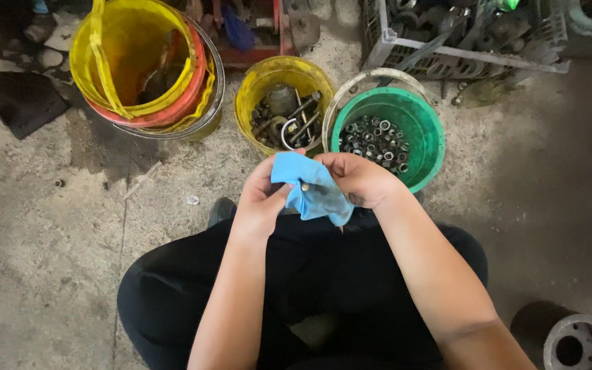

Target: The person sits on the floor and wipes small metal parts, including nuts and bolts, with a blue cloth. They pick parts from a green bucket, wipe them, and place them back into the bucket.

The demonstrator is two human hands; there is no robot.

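stained concrete workshop floor. a soft, limp blue cloth, wrapped about a small brass-coloured metal piece, is pinched between the left hand and right hand, both closed on it above the lap. judged light; the small part likely slippery, best gripped through the cloth; a green plastic bucket of steel nuts stands just beyond.

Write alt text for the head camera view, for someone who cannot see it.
Seen from above, a seated person's left hand and right hand hold a blue cloth around a small metal part. Ahead on the concrete floor stand a green bucket of nuts and a yellow bucket of bolts.
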